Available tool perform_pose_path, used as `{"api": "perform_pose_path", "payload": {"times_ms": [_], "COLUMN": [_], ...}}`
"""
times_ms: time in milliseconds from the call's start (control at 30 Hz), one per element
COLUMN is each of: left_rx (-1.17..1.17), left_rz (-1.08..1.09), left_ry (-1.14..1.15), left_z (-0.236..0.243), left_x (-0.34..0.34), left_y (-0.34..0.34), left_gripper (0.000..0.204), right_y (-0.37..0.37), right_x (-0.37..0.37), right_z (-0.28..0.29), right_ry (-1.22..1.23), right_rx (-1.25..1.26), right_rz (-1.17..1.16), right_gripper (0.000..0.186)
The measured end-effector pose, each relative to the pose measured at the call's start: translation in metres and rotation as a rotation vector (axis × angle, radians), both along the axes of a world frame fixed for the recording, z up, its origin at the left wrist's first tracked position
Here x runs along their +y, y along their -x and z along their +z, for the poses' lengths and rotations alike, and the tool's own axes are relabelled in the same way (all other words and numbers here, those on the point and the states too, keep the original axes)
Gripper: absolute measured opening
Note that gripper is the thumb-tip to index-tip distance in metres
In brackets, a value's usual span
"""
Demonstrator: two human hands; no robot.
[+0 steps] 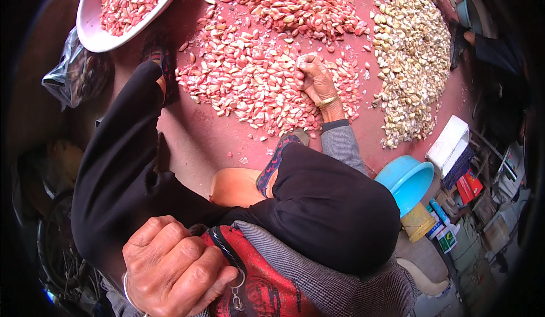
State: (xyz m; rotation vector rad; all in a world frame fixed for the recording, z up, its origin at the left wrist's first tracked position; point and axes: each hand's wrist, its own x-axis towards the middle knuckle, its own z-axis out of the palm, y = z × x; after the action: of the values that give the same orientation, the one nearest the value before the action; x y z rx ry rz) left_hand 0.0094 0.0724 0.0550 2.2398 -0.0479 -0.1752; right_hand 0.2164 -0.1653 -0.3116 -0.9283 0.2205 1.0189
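Observation:
My right hand [317,82] reaches down to a wide spread of pink garlic cloves [244,84] on the reddish floor. Its fingers are curled in, and whatever lies between the fingertips is too small to make out. A yellowish band circles that wrist. Close to my chest, my left hand [176,269] is closed with its knuckles up, so its palm and anything in it are hidden. Beside its thumb hangs a ring-shaped zipper pull [237,288] on my red and grey clothing.
A white basin [91,33] at the far left holds more pink cloves, with a clear plastic bag [76,73] near it. Pale cloves [410,61] form a long heap on the right. Nearer stand a blue basin [406,183], a yellow bucket [418,223] and a white box [448,144]. Another person's foot [469,38] shows far right.

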Motion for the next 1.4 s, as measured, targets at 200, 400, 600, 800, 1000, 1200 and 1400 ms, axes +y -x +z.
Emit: {"api": "perform_pose_path", "payload": {"times_ms": [200, 400, 600, 800, 1000, 1200, 1400], "left_rx": [-0.009, 0.038, 0.234, 0.345, 0.394, 0.430, 0.332], "left_rz": [-0.012, 0.077, 0.488, 0.894, 0.808, 0.706, 0.616], "left_ry": [0.000, -0.144, 0.421, 0.748, 1.002, 0.976, 0.845], "left_z": [0.002, 0.000, -0.043, -0.185, -0.231, -0.234, -0.246], "left_x": [0.000, 0.013, -0.018, -0.076, -0.096, -0.106, -0.120], "left_y": [-0.006, 0.001, -0.008, -0.068, -0.046, -0.045, -0.038], "left_gripper": [0.028, 0.020, 0.022, 0.025, 0.024, 0.027, 0.021], "right_y": [0.011, 0.025, 0.054, 0.065, 0.085, 0.085, 0.083], "right_x": [0.013, 0.037, 0.044, 0.022, -0.007, -0.034, -0.045], "right_z": [0.000, 0.043, 0.087, 0.103, 0.098, 0.101, 0.099], "right_ry": [0.175, 0.326, 0.138, 0.002, 0.042, -0.015, 0.027], "right_rx": [-0.041, -0.515, -0.434, -0.441, -0.373, -0.180, -0.107], "right_rz": [-0.052, 0.094, 0.149, 0.170, 0.149, 0.184, 0.215], "right_gripper": [0.017, 0.018, 0.017, 0.019, 0.016, 0.017, 0.015]}}
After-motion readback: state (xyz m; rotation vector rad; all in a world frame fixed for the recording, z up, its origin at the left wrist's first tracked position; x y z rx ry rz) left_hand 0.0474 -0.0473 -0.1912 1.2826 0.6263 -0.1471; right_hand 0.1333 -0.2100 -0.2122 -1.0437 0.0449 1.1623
